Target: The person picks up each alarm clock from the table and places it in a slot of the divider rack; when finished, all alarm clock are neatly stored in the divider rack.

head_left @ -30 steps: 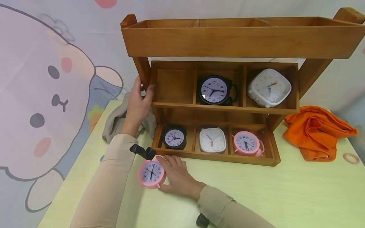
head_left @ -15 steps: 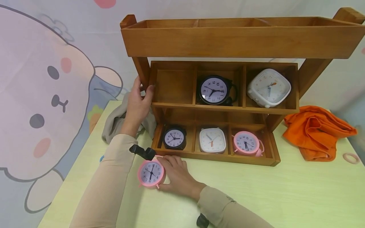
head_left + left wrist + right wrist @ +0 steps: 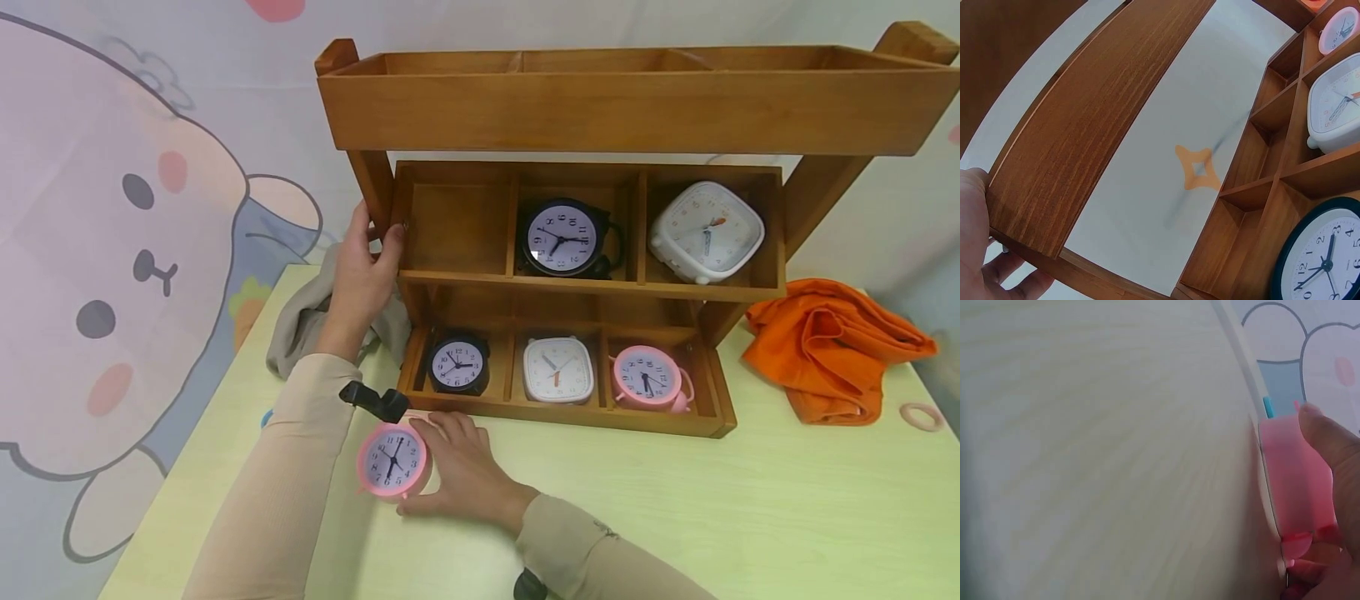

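My left hand (image 3: 362, 279) grips the left side of a brown wooden rack (image 3: 622, 112) at its middle tier; the left wrist view shows the thumb and fingers round its edge. On the table below, my right hand (image 3: 471, 477) holds a pink alarm clock (image 3: 392, 461) from its right side, face up, thumb at the lower edge and fingers at the upper. In the right wrist view the thumb lies on the clock's pink side wall (image 3: 1291, 475). The middle tier holds a black alarm clock (image 3: 562, 238) and a white one (image 3: 708, 232); its left compartment is bare.
Along the bottom tier sit a black clock (image 3: 457, 365), a white clock (image 3: 558, 369) and a second pink clock (image 3: 647, 377). A grey cloth (image 3: 300, 321) lies behind my left arm. To the rack's right are an orange cloth (image 3: 832, 350) and a pink ring (image 3: 922, 417).
The held pink clock has shifted slightly left and towards me, turning a little clockwise. My right thumb has slid left along its lower edge. The left hand stays on the rack.
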The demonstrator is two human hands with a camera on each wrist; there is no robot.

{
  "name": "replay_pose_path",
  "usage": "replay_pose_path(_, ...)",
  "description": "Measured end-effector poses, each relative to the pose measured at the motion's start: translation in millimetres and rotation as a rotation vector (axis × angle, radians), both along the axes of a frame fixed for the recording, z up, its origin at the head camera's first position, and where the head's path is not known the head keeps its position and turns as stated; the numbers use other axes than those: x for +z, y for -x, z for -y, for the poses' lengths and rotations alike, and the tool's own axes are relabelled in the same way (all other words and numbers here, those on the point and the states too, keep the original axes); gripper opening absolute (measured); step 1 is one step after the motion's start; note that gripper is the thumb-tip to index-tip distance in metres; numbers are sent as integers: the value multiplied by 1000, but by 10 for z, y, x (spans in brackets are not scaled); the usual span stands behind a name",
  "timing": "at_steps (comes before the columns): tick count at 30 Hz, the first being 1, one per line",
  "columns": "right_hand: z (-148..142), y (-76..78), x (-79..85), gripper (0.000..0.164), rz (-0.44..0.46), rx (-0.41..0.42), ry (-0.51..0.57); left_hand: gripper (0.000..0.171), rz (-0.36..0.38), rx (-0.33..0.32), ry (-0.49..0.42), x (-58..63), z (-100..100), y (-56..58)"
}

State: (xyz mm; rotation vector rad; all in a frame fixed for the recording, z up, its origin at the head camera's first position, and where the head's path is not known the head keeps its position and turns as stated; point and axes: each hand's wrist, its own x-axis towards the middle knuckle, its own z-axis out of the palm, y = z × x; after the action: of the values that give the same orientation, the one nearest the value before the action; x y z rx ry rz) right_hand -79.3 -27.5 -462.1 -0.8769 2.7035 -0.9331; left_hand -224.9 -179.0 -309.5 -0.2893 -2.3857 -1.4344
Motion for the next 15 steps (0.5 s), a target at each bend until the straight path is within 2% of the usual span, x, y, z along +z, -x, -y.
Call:
replay_pose_path(7, 36, -7, -11, 93, -60, -17, 37, 51, 7, 2, -2, 6, -5, 7)
replay_pose_path(11, 35, -3, -22, 88, -35, -18, 62, 51, 8, 2, -3, 2, -5, 8)
replay_pose_path(15, 21, -9, -12, 85, 30, -14, 107, 51, 6, 4, -1, -5, -5, 4)
